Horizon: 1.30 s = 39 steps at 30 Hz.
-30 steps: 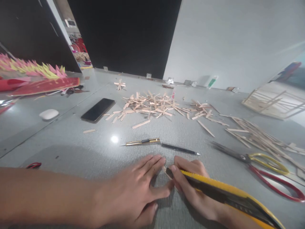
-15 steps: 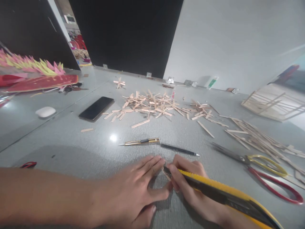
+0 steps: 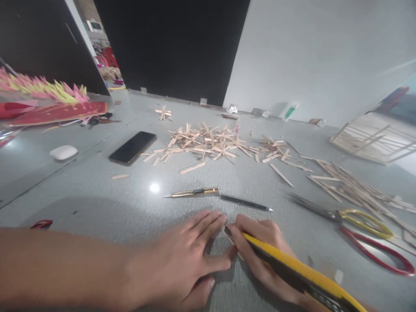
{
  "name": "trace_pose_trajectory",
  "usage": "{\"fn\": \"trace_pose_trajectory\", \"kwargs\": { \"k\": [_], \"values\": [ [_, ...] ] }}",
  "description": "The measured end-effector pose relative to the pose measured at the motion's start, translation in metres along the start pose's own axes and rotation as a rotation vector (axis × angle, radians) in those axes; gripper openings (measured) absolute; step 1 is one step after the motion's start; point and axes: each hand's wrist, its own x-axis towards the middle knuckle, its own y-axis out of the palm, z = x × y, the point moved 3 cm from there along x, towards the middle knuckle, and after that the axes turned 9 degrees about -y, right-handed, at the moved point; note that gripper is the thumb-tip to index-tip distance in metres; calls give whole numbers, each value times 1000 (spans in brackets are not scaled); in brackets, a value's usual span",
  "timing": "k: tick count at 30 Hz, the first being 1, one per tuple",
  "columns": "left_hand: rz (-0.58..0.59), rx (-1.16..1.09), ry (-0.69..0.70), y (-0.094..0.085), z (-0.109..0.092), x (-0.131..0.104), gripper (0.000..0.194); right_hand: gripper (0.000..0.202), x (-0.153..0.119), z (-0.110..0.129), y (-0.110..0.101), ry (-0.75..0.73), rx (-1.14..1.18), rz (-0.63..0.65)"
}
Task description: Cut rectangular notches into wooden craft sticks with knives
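Flat on the table, my left hand (image 3: 185, 255) presses a small wooden stick (image 3: 228, 236) with its fingertips, much of the stick hidden by the fingers. My right hand (image 3: 260, 251) is closed round a yellow and black utility knife (image 3: 292, 268), its front end down at that stick, close beside my left fingers. Just beyond the hands lie a gold craft knife (image 3: 195, 192) and a black pen (image 3: 247, 203). Scissors (image 3: 338, 216) with one yellow and one red handle rest to the right.
A heap of short wooden sticks (image 3: 208, 141) is spread across the middle, with longer strips (image 3: 354, 186) at right. A phone (image 3: 132, 148) and a white case (image 3: 63, 152) lie left. Behind stands a black panel (image 3: 172, 47). A stick frame (image 3: 373, 141) sits far right.
The utility knife's rear end has swung down and to the left, uncovering a small pale scrap on the table. My left hand stays nearly in place.
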Motion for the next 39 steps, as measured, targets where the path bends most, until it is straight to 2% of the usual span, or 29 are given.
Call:
{"fn": "trace_pose_trajectory", "kwargs": {
  "k": [13, 21, 30, 39],
  "values": [
    [-58, 1, 25, 6, 2, 0, 58, 30, -2, 0, 0, -69, -79, 13],
    [-49, 45, 31, 3, 1, 0, 54, 35, -7, -4, -1, -15, -38, 9],
    [-9, 6, 41, 2, 2, 1, 56, 43, -2, -3, -3, 97, -20, -45],
    [-24, -33, 38, 2, 2, -1, 54, 43, 2, -1, -3, 130, 52, -45]
  ]
}}
